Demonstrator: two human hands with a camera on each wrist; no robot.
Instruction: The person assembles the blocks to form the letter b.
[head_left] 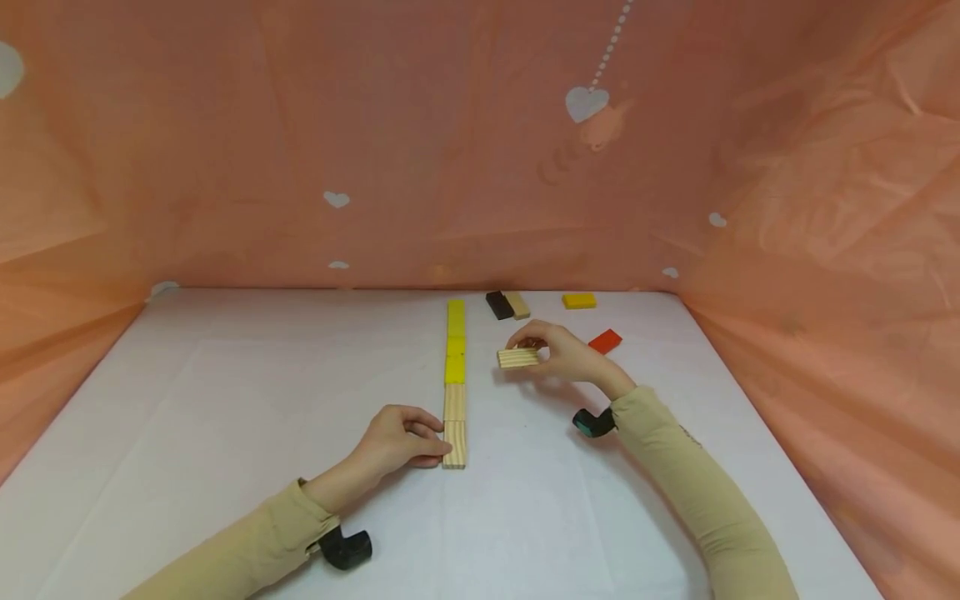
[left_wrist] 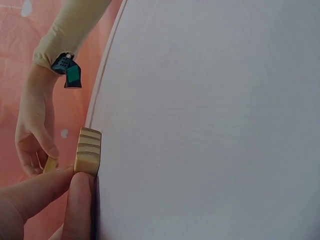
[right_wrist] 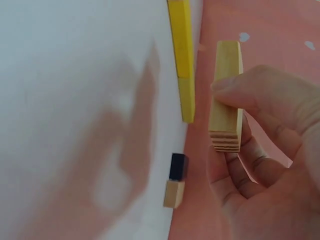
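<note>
A straight row runs away from me on the white table, with plain wooden blocks at its near end and yellow blocks at its far end. At the nearest wooden block, my left hand touches the left side with its fingertips, the thumb overlapping its edge. The left wrist view shows that block's grooved end beside two fingers. To the right of the row, my right hand holds another wooden block above the table, pinched between thumb and fingers.
Near the back edge, a black block lies against a plain wooden block. A yellow block is further right, and a red block lies behind the right wrist. Orange cloth hangs around the table.
</note>
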